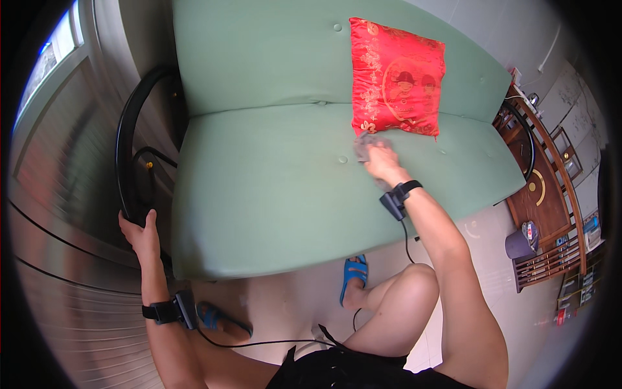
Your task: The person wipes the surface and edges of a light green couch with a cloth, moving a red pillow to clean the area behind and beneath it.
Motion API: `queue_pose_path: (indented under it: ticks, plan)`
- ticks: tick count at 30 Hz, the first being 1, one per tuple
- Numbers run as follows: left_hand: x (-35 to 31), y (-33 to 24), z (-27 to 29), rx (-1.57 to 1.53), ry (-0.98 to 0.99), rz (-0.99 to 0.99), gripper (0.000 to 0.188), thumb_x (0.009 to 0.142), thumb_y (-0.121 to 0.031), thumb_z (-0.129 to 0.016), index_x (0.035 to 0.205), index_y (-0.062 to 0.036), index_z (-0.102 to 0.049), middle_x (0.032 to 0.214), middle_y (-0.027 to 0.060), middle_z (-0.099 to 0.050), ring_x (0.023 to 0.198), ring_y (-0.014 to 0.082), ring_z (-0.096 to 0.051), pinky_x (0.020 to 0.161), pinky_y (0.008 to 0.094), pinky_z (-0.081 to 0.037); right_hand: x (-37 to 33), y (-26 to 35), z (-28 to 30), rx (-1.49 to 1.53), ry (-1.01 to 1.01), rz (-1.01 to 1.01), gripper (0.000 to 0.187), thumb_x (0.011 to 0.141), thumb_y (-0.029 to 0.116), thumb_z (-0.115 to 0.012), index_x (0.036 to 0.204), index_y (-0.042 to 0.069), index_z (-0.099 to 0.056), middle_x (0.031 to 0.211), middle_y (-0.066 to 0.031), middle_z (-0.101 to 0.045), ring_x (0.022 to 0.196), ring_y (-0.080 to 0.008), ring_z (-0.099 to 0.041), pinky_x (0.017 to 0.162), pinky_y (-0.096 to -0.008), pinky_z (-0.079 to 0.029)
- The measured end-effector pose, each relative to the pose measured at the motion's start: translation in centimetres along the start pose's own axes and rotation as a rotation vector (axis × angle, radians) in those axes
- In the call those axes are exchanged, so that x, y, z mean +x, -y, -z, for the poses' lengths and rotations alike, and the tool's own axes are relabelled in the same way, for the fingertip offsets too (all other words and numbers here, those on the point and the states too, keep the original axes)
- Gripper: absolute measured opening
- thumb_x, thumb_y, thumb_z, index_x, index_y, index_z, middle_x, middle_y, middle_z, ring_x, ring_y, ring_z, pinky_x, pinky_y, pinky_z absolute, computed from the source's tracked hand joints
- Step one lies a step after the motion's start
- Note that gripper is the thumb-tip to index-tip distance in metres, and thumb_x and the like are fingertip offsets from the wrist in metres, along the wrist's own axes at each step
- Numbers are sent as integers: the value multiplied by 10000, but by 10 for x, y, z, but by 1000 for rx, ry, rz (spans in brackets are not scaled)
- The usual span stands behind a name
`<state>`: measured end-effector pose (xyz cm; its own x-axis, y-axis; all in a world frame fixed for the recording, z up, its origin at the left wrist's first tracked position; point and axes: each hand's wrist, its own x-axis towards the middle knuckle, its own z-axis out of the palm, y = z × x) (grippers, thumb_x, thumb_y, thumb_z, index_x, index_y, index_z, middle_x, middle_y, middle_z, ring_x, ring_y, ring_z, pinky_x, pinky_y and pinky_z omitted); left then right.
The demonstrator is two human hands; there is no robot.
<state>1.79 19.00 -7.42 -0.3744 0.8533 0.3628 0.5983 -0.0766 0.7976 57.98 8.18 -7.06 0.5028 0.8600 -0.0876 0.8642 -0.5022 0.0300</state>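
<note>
My right hand (pixel 383 162) is closed on a grey cloth (pixel 367 144) and presses it to the seat of a green sofa (pixel 259 194). The cloth lies just below the bottom edge of a red cushion (pixel 398 81) with gold patterns, which leans against the backrest. At the left end of the sofa, my left hand (pixel 141 235) grips the black curved armrest (pixel 124 155) near its lower front, thumb on one side and fingers on the other. The right hand is slightly blurred.
A wooden bench (pixel 544 201) stands right of the sofa, with a dark bin (pixel 520 242) by it. Ribbed panelling (pixel 71 324) runs along the left. My feet in blue sandals (pixel 354 275) are on the tiled floor (pixel 285 298). Cables hang from both wrist bands.
</note>
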Motion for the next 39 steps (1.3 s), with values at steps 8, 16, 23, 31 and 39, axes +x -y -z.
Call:
queue_pose_path:
  ticks: [8, 16, 23, 31, 39]
  plan:
    - [-7, -12, -7, -32, 27, 25, 873, 818, -305, -744, 1479, 21, -276, 1489, 262, -331, 1371, 390, -354, 1111, 451, -328, -98, 137, -11, 4, -220, 697, 632, 698, 83, -750, 1292, 43, -537, 1252, -177, -472, 1117, -371, -504, 849, -462, -532]
    - [-5, -1, 1, 40, -79, -15, 871, 746, -273, -790, 1440, 8, -346, 1403, 258, -448, 1298, 396, -445, 1090, 449, -357, -201, 162, 5, 41, -263, 1220, 622, 717, 58, -691, 1320, 69, -541, 1427, -184, -427, 1254, -398, -453, 878, -457, -499]
    - [-16, -32, -1, 60, 7, 56, 858, 791, -329, -727, 1461, -27, -284, 1400, 245, -417, 1281, 431, -416, 1049, 518, -352, -202, 144, 13, 111, -107, 1213, 893, 614, 164, -849, 1421, 185, -468, 1511, -163, -340, 1380, -395, -337, 999, -536, -418]
    - [-20, -36, 2, 66, 45, 61, 852, 806, -310, -712, 1470, -26, -259, 1413, 244, -412, 1289, 417, -419, 1071, 511, -330, -177, 140, 21, 272, 114, 909, 1001, 645, 175, -839, 1507, 247, -334, 1528, -175, -305, 1377, -424, -335, 1050, -580, -390]
    - [-20, -41, 7, 60, 82, 88, 879, 805, -329, -716, 1486, -37, -243, 1445, 234, -385, 1322, 401, -398, 1085, 504, -323, -186, 148, 14, 243, -3, 1027, 927, 645, 162, -835, 1464, 207, -404, 1488, -189, -342, 1291, -389, -420, 1027, -507, -430]
